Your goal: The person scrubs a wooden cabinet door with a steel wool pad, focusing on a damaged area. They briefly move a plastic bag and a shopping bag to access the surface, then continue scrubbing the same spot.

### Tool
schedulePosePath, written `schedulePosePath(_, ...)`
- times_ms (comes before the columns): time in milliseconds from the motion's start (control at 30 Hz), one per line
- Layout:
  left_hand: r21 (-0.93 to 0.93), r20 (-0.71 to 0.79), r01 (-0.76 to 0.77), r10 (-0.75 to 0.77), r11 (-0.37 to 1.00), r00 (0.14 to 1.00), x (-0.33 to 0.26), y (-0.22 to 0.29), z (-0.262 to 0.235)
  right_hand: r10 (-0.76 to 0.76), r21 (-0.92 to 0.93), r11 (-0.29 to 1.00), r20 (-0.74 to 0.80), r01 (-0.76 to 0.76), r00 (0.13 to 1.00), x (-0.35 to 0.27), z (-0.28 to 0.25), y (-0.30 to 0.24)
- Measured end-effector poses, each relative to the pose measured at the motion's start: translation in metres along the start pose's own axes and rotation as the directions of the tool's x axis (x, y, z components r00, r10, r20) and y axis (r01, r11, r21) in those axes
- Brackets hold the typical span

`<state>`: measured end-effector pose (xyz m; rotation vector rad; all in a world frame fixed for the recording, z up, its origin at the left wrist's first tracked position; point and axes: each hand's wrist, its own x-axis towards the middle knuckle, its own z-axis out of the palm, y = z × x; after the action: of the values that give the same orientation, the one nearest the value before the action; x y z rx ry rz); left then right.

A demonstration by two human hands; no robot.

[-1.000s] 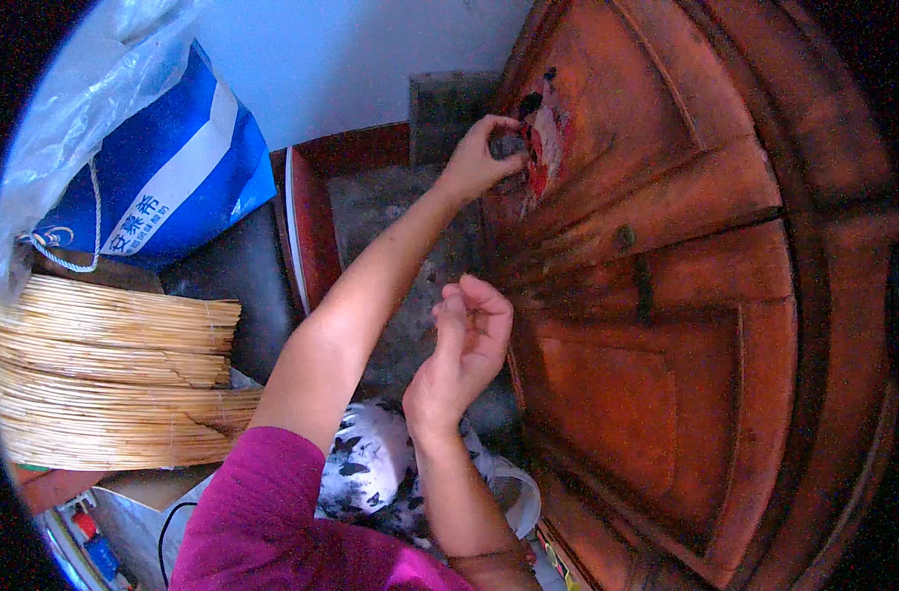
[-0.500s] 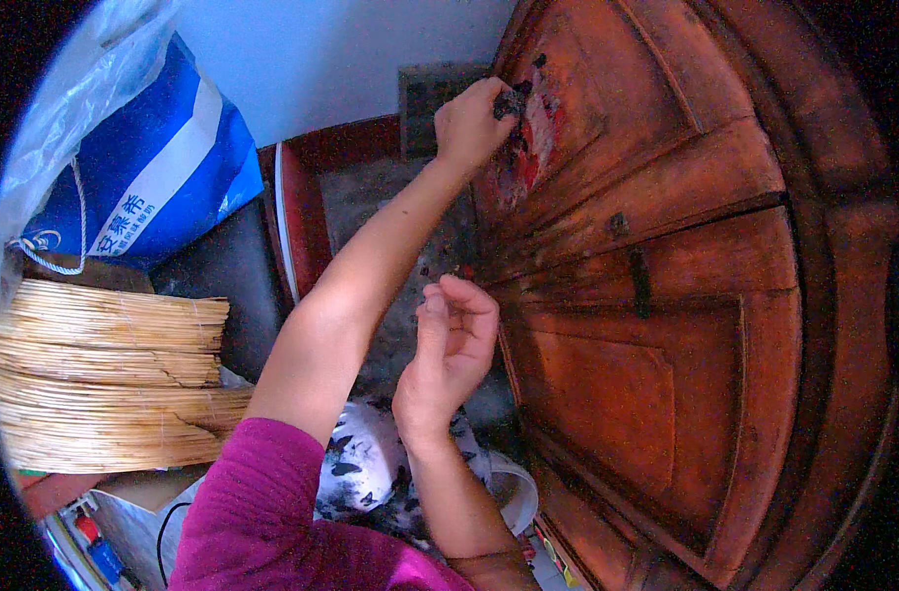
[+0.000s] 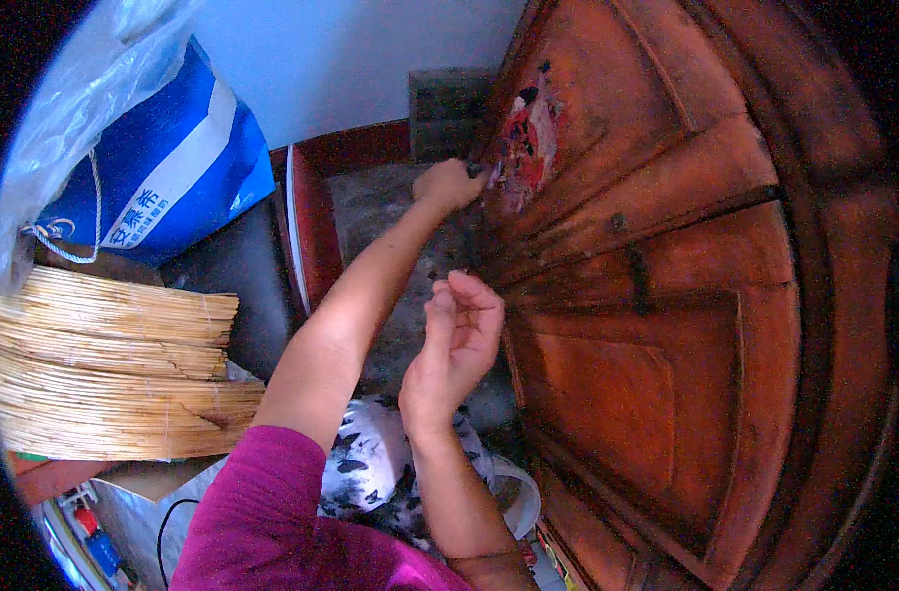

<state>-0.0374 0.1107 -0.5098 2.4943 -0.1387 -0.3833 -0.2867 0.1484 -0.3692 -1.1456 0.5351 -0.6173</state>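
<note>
The brown wooden cabinet [image 3: 607, 394] has panelled doors. On its upper panel is a rough patch [image 3: 530, 143] of red, white and black remnants. My left hand [image 3: 448, 184] is closed at the lower left of that patch, beside the cabinet's far edge. A small dark crumpled scrap shows at its fingertips; whether it touches the wood I cannot tell. Nearer to me, my right hand [image 3: 454, 345] is held up with loosely curled fingers and the thumb apart. Nothing shows in it, and it does not visibly touch the cabinet.
At left, bundled pale reed sticks [image 3: 115, 364] lie below a blue-and-white bag [image 3: 189, 158] with a rope handle. Clear plastic sheeting [image 3: 95, 74] hangs above. A white bucket [image 3: 516, 497] stands near my right forearm. A dark square grille [image 3: 449, 113] sits on the back wall.
My left hand has moved down and toward me from the rough patch, the dark scrap still at its fingertips. More of the patch shows. My right hand has hardly moved.
</note>
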Motion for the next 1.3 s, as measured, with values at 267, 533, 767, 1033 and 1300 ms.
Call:
schedulePosePath(267,-0.569,-0.360,-0.574,0.449,0.588,0.817,0.029,0.042,-0.032,-0.006,-0.033,0.999,0.014,0.007,1.000,-0.002,-0.006,0.002)
schedulePosePath(533,-0.576,-0.379,-0.555,0.405,0.601,0.832,0.026,0.052,-0.021,0.042,-0.043,0.998,0.019,-0.041,0.999,-0.004,-0.001,-0.003)
schedulePosePath(767,-0.571,-0.502,-0.649,0.412,0.502,0.760,0.022,0.053,-0.025,0.052,-0.062,0.997,0.024,-0.050,0.998,-0.005,0.003,-0.005)
schedulePosePath(1033,-0.472,-0.519,-0.669,0.432,0.575,0.738,0.035,0.053,-0.022,-0.009,-0.038,0.999,0.057,0.011,0.998,-0.002,0.011,-0.002)
schedulePosePath(1300,-0.892,-0.438,-0.425,0.062,-0.156,0.897,-0.011,0.107,-0.054,0.017,-0.061,0.998,0.047,-0.014,0.999,0.001,0.004,-0.003)
